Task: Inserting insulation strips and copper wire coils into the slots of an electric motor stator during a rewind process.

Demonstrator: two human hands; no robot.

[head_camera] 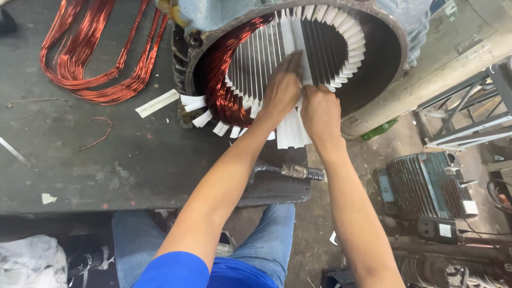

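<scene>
I have both hands inside the mouth of the motor stator (373,32), which lies on its side on the dark workbench (133,160) with its open bore facing me. My left hand (281,90) lies flat, fingers (292,61) stretched out and together, pressed down on a strip of white slot insulation paper (298,32) that runs along the bottom of the bore. It pins the paper rather than pinching it; nothing is wrapped in its fingers. My right hand (320,109) is just beside it, touching it at the thumb side, and is curled closed at the near rim of the stator, over the paper ends (290,133) that stick out toward me. I cannot tell how much paper sits inside that fist, since the fingers are turned under.

Left of my left hand, a copper winding coil (218,85) is already lying in the slots, curving along the inner wall. More white paper tabs fan out around the rim on both sides of the grip. Further left, well apart from my hands, loose copper wire coils (90,53) lie on the bench, with a spare paper strip (157,103) between them and the stator. Down to the right, on the floor, is a finned motor housing (426,184).
</scene>
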